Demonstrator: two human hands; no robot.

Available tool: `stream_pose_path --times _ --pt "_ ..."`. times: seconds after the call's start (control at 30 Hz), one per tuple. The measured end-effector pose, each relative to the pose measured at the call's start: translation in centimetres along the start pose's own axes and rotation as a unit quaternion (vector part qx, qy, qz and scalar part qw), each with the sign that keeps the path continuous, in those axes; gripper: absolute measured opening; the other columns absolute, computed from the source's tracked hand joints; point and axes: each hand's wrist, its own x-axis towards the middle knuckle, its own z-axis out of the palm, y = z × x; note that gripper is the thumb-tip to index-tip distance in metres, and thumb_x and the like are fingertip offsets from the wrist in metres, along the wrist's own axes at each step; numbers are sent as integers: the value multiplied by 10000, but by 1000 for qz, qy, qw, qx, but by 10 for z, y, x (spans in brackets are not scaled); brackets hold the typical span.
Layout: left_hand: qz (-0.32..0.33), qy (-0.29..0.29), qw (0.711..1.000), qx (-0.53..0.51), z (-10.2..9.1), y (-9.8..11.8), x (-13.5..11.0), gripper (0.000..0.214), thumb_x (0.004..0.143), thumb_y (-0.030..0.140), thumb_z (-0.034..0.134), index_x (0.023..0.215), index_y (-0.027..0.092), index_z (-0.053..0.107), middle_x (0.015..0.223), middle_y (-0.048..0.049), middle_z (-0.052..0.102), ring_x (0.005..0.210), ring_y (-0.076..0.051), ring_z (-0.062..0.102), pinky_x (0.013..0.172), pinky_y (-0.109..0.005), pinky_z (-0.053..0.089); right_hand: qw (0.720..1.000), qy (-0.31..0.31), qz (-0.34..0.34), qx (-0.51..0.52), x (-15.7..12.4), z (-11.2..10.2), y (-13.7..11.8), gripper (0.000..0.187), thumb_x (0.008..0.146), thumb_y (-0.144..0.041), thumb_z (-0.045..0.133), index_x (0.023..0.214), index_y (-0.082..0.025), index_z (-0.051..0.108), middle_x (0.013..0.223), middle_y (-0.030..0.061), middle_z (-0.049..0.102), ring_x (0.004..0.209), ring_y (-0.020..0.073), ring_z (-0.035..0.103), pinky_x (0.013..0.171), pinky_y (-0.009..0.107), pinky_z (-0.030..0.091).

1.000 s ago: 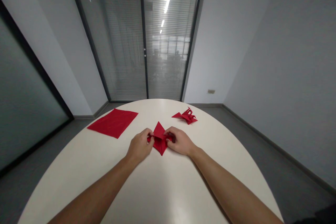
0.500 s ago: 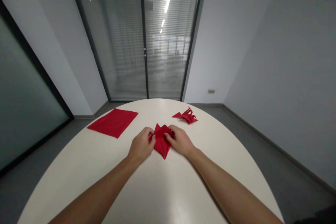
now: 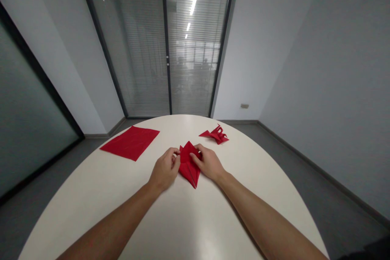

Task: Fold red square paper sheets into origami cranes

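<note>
A folded piece of red paper [image 3: 189, 164] lies between my hands near the middle of the table, with a point facing me and a crease running down to it. My right hand [image 3: 210, 163] grips its right edge, thumb on top and fingers behind. At the left edge, my left hand [image 3: 164, 168] has its thumb and fingertips curled close together against the paper; how much paper they pinch is hard to see. Beyond my right hand sits a folded red origami figure [image 3: 217, 134] with a pointed end and thin curled parts.
To the far left, a flat red sheet of paper [image 3: 131, 143] rests near the rim of the round white table [image 3: 164, 227]. Behind the table stand a glass partition with blinds [image 3: 143, 69] and a pale wall with a socket plate [image 3: 244, 106].
The folded paper has turned slightly, its near point shifting right and toward me. Its upper flap now shows one raised peak, and less paper shows between my left fingers.
</note>
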Motion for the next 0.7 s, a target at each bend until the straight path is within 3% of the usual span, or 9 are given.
stream_pose_path --times 0.23,0.37,0.57,0.7 --pt "28 -19 999 -36 0 -1 3 184 971 247 445 990 203 623 992 -56 692 835 -184 636 764 -310 485 1000 8 23 -4 1 0 0 124 966 -290 538 1047 -226 607 968 48 735 788 192 668 734 289 462" --pt "10 -31 998 -59 0 -3 4 220 977 286 457 1001 207 661 1078 -73 717 894 -198 657 785 -312 506 1000 10 22 2 1 0 0 181 953 -251 532 1115 -227 608 999 54 737 829 199 677 771 301 478" --pt "-31 -47 998 -23 2 -7 4 199 939 296 508 1019 211 669 850 -22 716 663 -162 619 666 -283 482 999 14 32 -5 0 1 2 244 935 -240 546 1175 -236 588 967 46 743 815 201 681 749 300 473" --pt "-26 -46 998 -42 2 -8 5 229 952 319 486 1020 205 673 870 -24 717 690 -161 626 683 -278 477 1000 14 28 2 0 2 4 230 944 -249 535 1170 -239 579 988 51 743 832 202 687 767 305 483"
